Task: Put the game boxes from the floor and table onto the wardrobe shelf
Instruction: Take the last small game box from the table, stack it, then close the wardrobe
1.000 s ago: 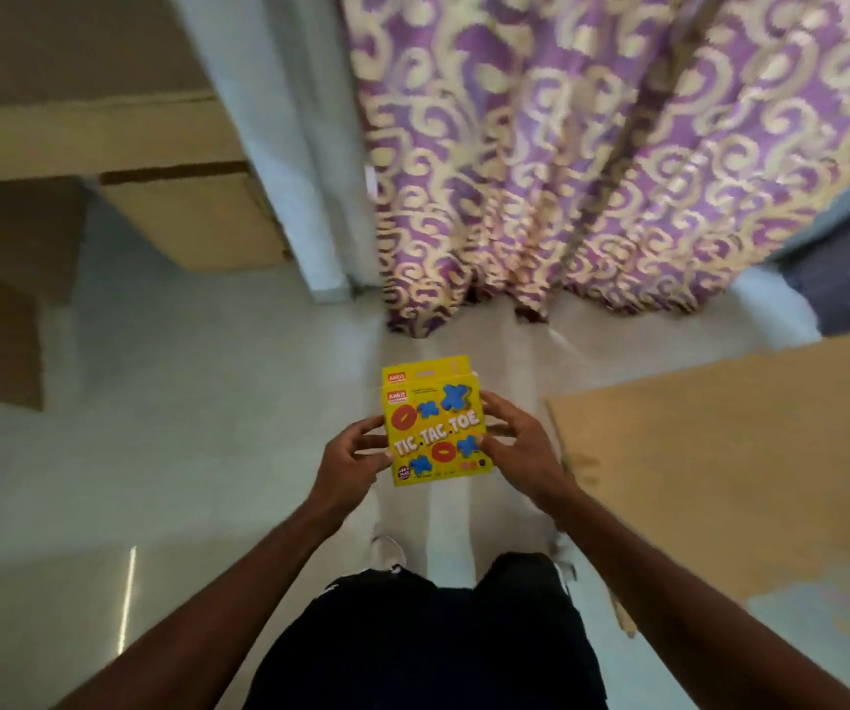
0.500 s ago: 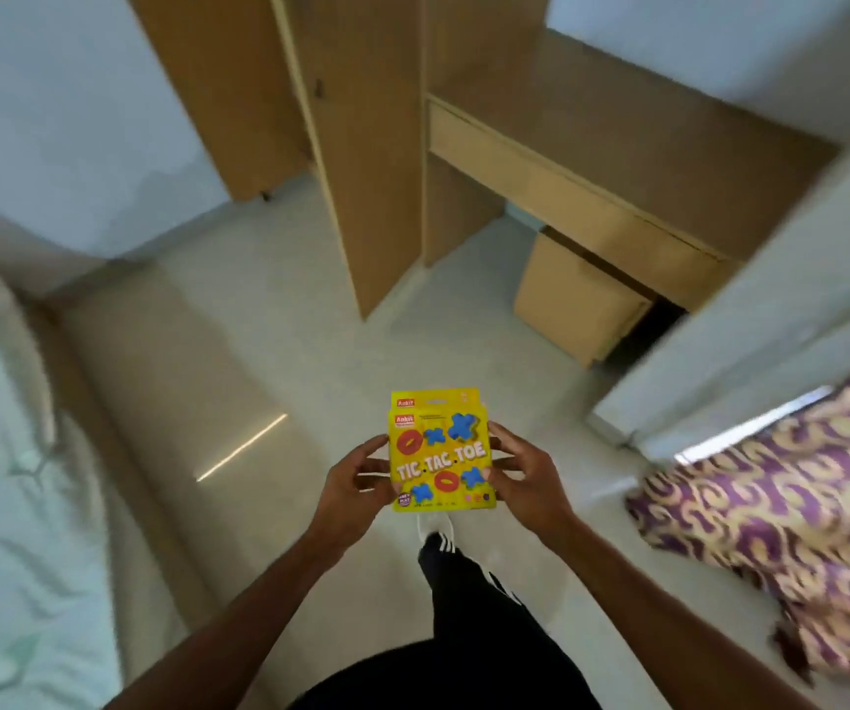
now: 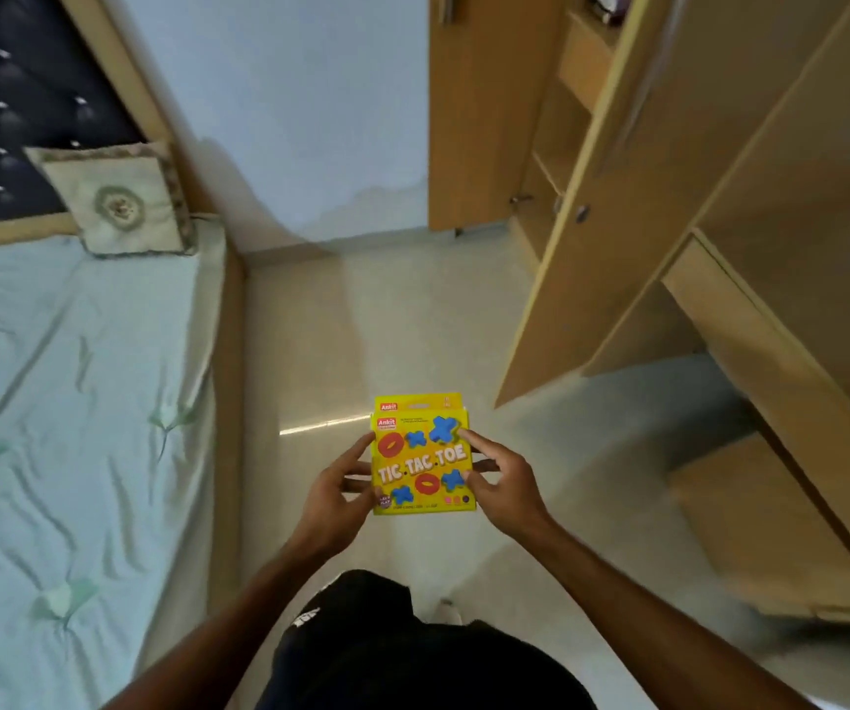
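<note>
Title: "TIC.TAC.TOE" in pale block letters across the yellow front of the game box [image 3: 423, 456]
Brand: "Ankit" in white on a red tag at the front's upper left corner; the same tag again on the top flap
Small print: along the front's top and bottom edges; too small to read
Mark: white, on the black shorts [image 3: 307, 616]; blurred, not legible

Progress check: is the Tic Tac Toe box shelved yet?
Not yet. Done: Tic Tac Toe box picked up. In hand: left hand and right hand grip it over the floor. Left: placing it on the open wardrobe shelf; no other game boxes in view.
</note>
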`<state>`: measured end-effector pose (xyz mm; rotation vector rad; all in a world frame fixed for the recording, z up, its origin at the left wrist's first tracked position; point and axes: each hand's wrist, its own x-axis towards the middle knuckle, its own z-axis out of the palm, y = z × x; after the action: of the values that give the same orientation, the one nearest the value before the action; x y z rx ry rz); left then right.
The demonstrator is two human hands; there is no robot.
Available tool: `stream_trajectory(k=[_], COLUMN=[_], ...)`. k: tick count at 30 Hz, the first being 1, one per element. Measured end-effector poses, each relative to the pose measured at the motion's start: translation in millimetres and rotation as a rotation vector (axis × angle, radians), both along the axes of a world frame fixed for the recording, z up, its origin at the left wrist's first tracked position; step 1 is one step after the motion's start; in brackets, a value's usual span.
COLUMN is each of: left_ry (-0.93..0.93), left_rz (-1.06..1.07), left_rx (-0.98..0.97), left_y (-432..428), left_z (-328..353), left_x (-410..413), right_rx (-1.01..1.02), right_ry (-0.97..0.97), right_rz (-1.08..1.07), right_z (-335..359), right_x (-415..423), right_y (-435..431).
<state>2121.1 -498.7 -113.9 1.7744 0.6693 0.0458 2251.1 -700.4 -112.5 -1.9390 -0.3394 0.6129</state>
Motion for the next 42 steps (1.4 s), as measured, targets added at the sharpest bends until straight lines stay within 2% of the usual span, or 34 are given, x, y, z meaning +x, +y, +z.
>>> stream_trajectory(k=[8,12,18,28,33,42], left_ry=[-0.056,-0.087,-0.084,-0.097,-0.095,-0.159], left_rz=[0.103,0.075,-0.053,-0.225,-0.297,-0.448], left_rx=[0.014,0.027,0.002,-0.013,0.046,0.024], left_y=[129.7,197.4,292.2,377.9,412.1,409.2], left_z=[-9.2,-3.2,18.7,21.4,20.0,43.3], left_x=[125.1,202.0,337.1,561.8,689.5,891.6], right_rx=[0.030,0.036,0.051,0.045,0.058,0.087], right_ry=[-0.029,-0.055,-0.044,-0.076,-0.104,-0.169], right_rz=[0.109,0.065,-0.112,-0.329,-0.407,-0.574], right_z=[2.2,2.7,13.7,12.2,11.6,36.7], right_x=[148.4,216.3,322.3,507.2,615.6,774.8], right_y=[144.3,208.4,287.9,361.7,393.8,386.5])
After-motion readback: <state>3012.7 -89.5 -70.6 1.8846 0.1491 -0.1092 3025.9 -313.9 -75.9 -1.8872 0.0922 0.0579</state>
